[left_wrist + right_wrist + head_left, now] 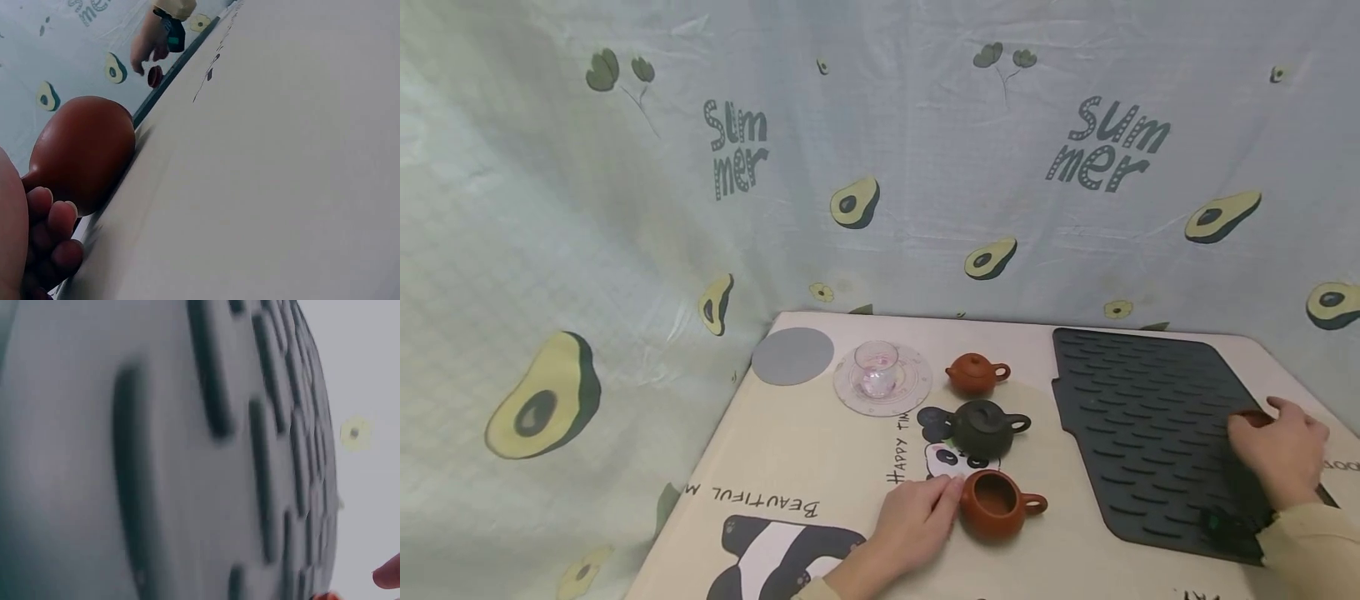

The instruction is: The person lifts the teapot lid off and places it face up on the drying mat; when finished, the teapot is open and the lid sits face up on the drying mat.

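1. The left hand's fingers pinch the lidless clay teapot by its spout side, on the tabletop.
2. The right hand's fingers are spread just beside the small clay lid, over the ribbed mat.

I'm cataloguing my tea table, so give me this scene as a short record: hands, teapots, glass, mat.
Left hand: holds lidless teapot by its spout
Right hand: beside small reddish-brown piece, over the mat
Lidded teapots: dark teapot, beyond the lidless one; small reddish-brown teapot, farther back
Glass: clear, upright on round coaster
Left of coaster: grey disc
Mat: black, ridged, right of teapots
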